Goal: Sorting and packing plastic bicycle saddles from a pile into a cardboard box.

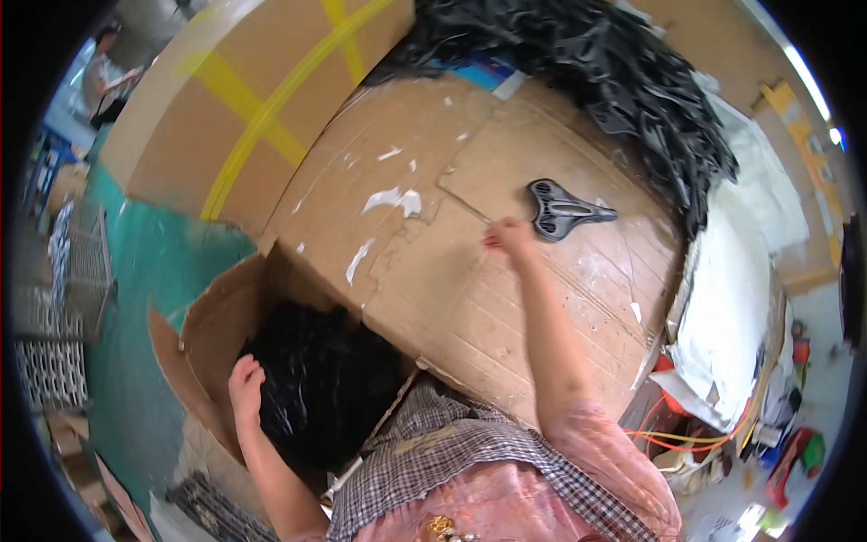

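Note:
My left hand [245,379] reaches into an open cardboard box [203,330] at the lower left and rests on the heap of black plastic parts [321,384] inside it. My right hand [508,237] is stretched out over the cardboard-covered table [406,271], fingers curled, beside a black saddle-shaped plastic part [560,209] that lies flat on the cardboard. The hand is close to the part's left end; I cannot tell whether it touches it. A small red thing shows at the fingertips.
A large pile of black plastic parts [623,81] covers the table's far right. A big cardboard box with yellow tape [253,108] stands at the far left. White sheets [731,298] and cables lie on the right. Another person [104,77] stands far off at upper left.

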`<state>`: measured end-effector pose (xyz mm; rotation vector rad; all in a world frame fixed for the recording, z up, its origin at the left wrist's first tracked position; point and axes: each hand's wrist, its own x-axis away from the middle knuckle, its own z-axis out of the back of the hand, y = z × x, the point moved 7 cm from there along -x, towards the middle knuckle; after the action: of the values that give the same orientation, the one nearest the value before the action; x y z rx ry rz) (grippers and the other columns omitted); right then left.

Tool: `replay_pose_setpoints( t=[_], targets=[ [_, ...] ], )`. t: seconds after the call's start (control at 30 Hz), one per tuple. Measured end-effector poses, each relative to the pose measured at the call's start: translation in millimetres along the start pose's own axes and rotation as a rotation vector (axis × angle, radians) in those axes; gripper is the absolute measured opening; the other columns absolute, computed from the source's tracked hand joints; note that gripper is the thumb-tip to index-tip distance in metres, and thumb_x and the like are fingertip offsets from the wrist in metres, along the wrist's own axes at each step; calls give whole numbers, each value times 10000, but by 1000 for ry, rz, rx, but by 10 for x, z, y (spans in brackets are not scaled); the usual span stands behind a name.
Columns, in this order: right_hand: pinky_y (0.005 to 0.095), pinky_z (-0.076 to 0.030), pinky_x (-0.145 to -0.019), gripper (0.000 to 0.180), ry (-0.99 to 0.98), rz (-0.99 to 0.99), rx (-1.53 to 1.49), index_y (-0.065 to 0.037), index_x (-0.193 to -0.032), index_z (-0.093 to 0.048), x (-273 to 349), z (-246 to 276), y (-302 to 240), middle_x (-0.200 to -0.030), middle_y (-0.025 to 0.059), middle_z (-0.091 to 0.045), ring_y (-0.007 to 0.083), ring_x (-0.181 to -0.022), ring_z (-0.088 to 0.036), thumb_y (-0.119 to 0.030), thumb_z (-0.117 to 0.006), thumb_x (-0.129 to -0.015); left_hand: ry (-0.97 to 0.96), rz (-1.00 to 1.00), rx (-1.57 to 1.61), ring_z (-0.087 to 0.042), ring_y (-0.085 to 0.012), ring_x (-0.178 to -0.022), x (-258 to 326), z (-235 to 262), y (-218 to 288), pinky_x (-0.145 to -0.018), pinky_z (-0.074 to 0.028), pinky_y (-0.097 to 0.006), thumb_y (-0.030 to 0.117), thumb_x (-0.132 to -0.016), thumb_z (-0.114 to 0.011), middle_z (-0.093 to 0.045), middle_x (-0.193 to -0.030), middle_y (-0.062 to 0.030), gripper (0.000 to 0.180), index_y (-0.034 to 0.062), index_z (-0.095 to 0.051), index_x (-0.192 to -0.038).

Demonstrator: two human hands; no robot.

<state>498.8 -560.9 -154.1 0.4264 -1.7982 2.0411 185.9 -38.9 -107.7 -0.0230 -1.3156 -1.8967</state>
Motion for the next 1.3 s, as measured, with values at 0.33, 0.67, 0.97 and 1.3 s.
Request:
replay_pose_setpoints(
  t=[0.33, 0.67, 0.97, 1.3],
  targets=[
    [295, -444, -371, 281, 682, -320, -952, -1, -923, -459, -59, 885, 614, -728, 138, -556, 225, -512, -571, -205, -608, -800, 78, 76, -92, -479, -84, -550, 245, 615, -682, -480, -386, -192, -22, -780, -503, -524, -745, -20, 268, 11, -501, -1046],
    [283, -426, -388, 327, -46, 173, -389, -26, -806, -467, 367, -224, -190, -622, 71, -563, 139, -443, -531, -289, -656, -766, -22, -207, -44, -520, -61, -590, -206, -559, 1350, -496, -381, -164, 80, -809, -569, -553, -784, 7, 244, 66, -524, -1048],
    [337, -506, -629, 346, 1, 45, -691, -39, -1044, -483, 20, 1531, 480, -876, 117, -605, 222, -728, -610, -336, -502, -868, -648, -336, 143, -574, -174, -860, -360, -3637, 3484, -739, -469, -281, 207, -829, -563, -570, -1023, -86, 358, 34, -482, -1131],
    [391, -325, -993, 745, 296, 515, -1187, -67, -1290, -350, -1522, 4701, -532, -1240, 105, -466, 256, -1154, -428, -574, -519, -771, -1091, -161, 478, -395, -258, -1110, 368, -8289, 4251, -922, -332, -391, 499, -741, -623, -358, -1282, -103, 727, 108, -324, -1276]
  ],
)
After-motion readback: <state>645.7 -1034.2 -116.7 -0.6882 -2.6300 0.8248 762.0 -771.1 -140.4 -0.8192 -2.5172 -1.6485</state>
